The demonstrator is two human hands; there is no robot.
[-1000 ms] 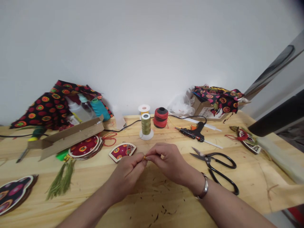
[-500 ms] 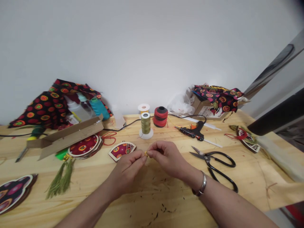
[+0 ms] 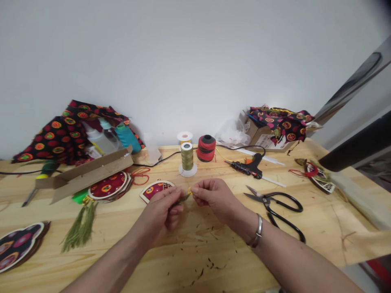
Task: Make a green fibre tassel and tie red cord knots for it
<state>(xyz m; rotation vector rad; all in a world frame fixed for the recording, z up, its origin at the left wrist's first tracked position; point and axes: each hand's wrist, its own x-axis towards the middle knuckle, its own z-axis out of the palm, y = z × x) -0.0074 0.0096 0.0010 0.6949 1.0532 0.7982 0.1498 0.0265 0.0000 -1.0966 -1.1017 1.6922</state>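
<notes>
My left hand [image 3: 165,209] and my right hand [image 3: 214,197] meet over the middle of the wooden table [image 3: 195,260]. Both pinch a small olive-green tassel with a yellow-gold tip [image 3: 185,196] between their fingertips. The left hand's fingers curl around the green threads; the right hand pinches the yellow end. A metal bangle [image 3: 258,230] sits on my right wrist. A fan-shaped red patterned ornament [image 3: 154,189] lies just behind my left hand. An olive thread spool [image 3: 187,157] stands beyond the hands.
Black scissors [image 3: 279,207] lie right of my hands, a glue gun [image 3: 249,167] behind them. A red spool [image 3: 207,148], a cardboard box [image 3: 82,176], patterned fabric [image 3: 67,132], round ornaments [image 3: 108,186] and a green tassel [image 3: 80,226] are at left. Thread scraps dot the table.
Both hands have shifted slightly away from me. The left hand has slid along the tassel, so green threads now show between the hands.
</notes>
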